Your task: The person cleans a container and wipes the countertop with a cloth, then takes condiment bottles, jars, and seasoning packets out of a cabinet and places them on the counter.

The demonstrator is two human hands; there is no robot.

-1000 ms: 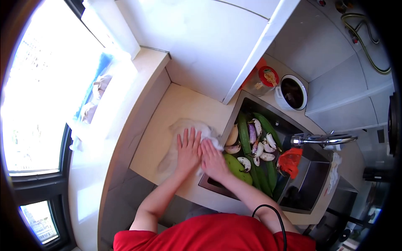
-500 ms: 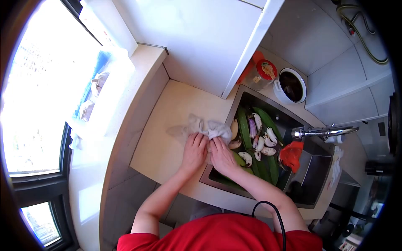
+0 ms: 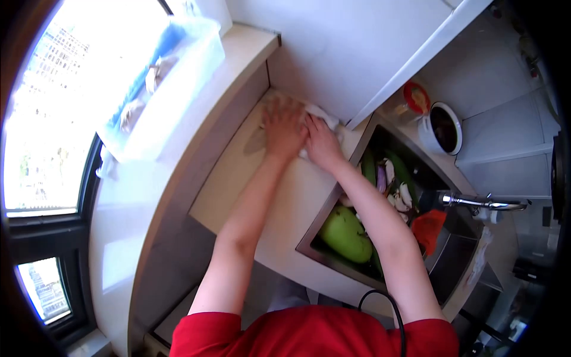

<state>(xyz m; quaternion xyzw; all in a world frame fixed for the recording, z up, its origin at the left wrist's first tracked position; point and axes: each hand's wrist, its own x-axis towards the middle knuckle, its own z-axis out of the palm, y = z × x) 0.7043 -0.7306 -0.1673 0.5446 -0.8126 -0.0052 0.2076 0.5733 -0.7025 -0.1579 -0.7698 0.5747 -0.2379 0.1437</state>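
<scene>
At twelve o'clock, a pale, crumpled cloth (image 3: 328, 117) lies on the worktop (image 3: 291, 205), close to the white wall panel (image 3: 333, 65) and under the person's hands. The left hand (image 3: 284, 131) is flat with fingers splayed, perhaps to spread pressure across the fabric. The right hand (image 3: 323, 143) rests just beside it, towards one o'clock, fingers extended, seemingly steadying the cloth's near edge; whether it pinches a fold cannot be told. Towards four o'clock, the sink (image 3: 307, 245) holds a green gourd (image 3: 346, 235), its sides probably preventing rolling.
</scene>
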